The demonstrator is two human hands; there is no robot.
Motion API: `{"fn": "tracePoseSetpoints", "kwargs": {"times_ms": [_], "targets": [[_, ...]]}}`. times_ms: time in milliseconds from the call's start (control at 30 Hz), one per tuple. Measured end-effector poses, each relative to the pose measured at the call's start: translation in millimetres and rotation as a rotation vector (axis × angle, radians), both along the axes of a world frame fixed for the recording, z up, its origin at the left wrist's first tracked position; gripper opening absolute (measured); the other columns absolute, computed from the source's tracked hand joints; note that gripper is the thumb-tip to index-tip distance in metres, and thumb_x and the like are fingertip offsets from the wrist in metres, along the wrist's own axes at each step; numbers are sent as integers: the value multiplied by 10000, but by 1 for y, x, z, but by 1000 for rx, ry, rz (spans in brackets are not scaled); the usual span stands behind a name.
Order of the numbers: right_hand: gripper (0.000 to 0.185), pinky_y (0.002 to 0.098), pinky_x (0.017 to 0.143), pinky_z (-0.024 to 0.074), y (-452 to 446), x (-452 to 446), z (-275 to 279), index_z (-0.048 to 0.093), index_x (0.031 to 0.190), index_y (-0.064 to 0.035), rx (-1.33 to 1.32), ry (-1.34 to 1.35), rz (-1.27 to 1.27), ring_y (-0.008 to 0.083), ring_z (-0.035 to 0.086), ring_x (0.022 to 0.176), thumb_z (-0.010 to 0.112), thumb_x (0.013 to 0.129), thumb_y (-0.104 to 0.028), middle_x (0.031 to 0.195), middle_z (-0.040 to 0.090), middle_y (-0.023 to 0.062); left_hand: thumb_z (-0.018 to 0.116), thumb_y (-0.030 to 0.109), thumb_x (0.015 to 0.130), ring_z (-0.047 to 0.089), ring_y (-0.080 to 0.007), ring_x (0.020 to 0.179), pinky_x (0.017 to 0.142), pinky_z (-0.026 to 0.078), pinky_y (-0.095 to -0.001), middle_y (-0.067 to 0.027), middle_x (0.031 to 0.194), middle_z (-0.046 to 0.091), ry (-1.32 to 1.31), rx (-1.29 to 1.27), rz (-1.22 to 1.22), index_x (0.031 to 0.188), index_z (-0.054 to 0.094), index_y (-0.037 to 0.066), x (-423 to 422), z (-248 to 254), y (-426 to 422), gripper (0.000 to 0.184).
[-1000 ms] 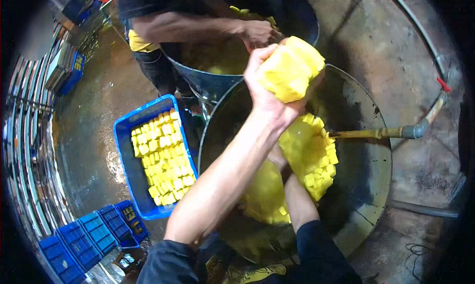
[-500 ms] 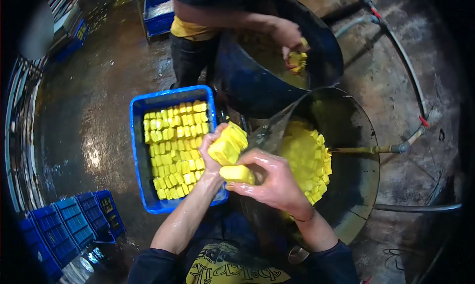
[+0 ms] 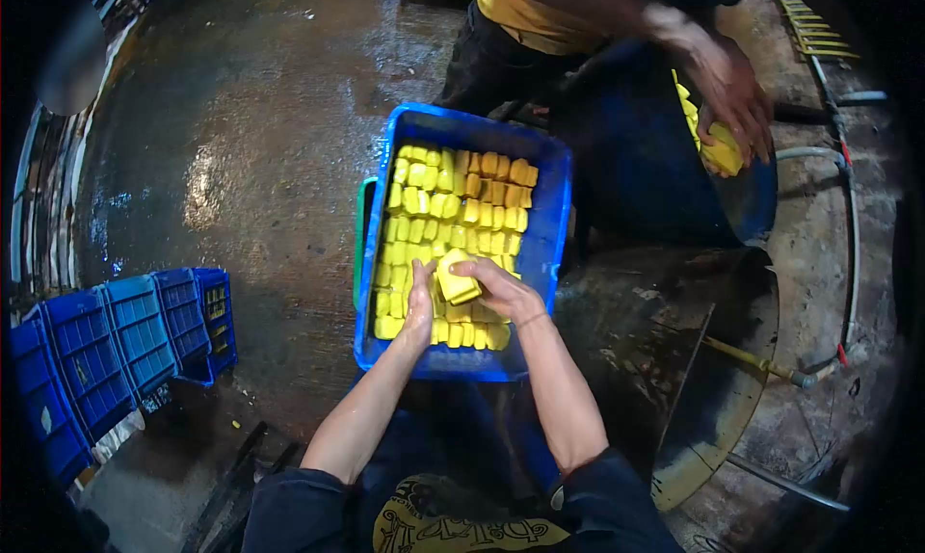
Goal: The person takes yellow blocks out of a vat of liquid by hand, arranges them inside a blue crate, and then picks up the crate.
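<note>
Both my hands are over a blue crate (image 3: 545,201) lined with rows of yellow tofu blocks (image 3: 414,201). Between them is a small stack of yellow tofu (image 3: 457,277). My right hand (image 3: 501,288) is closed around the stack's top and right side, with the thumb across it. My left hand (image 3: 419,304) presses against its left side, fingers straight and close together. Under the stack, part of the rows is hidden. Toward the far right of the crate, several blocks look more orange.
Another person's hand (image 3: 737,105) holds yellow blocks (image 3: 721,153) at a dark vat (image 3: 626,153). A second vat (image 3: 718,433) with a pipe (image 3: 737,351) stands at my right. Several blue crates (image 3: 140,327) line the left side of the wet floor (image 3: 260,168).
My view has turned so that the crate sits centrally. My hands have moved from beside the near vat to over the crate, and the separate block in my right hand is now part of one stack.
</note>
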State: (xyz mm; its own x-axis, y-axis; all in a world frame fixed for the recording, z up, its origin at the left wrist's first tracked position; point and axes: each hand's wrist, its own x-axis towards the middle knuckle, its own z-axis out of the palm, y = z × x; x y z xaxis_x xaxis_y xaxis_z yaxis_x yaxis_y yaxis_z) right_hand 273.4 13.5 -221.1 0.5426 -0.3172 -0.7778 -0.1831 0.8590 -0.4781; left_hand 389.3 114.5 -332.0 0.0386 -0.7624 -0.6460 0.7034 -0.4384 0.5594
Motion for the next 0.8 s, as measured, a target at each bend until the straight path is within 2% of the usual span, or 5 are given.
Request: {"fn": "tracePoseSetpoints", "kwargs": {"times_ms": [100, 300, 433, 633, 800], "targets": [[731, 344, 861, 470, 3, 49, -53, 474, 1268, -10, -192, 338, 36, 263, 581, 1020, 712, 717, -428, 1092, 593, 177, 422, 392, 898, 255, -347, 1353, 1091, 209, -512, -150, 1457, 313, -1338, 131, -800, 1382, 366, 43, 26, -12, 37, 599], [941, 501, 1079, 236, 67, 114, -109, 463, 1320, -35, -585, 1112, 462, 433, 316, 1273, 719, 621, -610, 1380, 352, 230, 555, 253, 789, 214, -380, 1363, 1078, 242, -535, -171, 1442, 301, -1350, 124, -1060, 1372, 360, 28, 26, 10, 53, 655], [671, 308, 1016, 356, 45, 33, -151, 492, 1278, 34, -497, 248, -28, 284, 497, 1193, 588, 855, -477, 1231, 556, 220, 608, 213, 697, 252, -429, 1322, 1082, 251, -483, -294, 1418, 262, -1605, 19, -716, 1334, 373, -42, 21, 11, 47, 726], [435, 323, 948, 427, 63, -90, 76, 496, 1251, -2, -548, -39, -277, 195, 532, 1116, 607, 889, -217, 1268, 509, 121, 661, 181, 692, 263, -460, 1319, 1093, 237, -483, -353, 1432, 193, -1504, 27, -716, 1360, 322, -59, -30, 17, 17, 786], [379, 344, 869, 477, 102, -258, 250, 507, 1188, -17, -971, 35, -653, 205, 558, 1050, 620, 826, -20, 1221, 504, 154, 549, -5, 711, 440, -349, 1091, 968, 342, -416, -212, 1183, 443, -1009, -782, -252, 1042, 525, 11, -205, 265, -60, 332]]}}
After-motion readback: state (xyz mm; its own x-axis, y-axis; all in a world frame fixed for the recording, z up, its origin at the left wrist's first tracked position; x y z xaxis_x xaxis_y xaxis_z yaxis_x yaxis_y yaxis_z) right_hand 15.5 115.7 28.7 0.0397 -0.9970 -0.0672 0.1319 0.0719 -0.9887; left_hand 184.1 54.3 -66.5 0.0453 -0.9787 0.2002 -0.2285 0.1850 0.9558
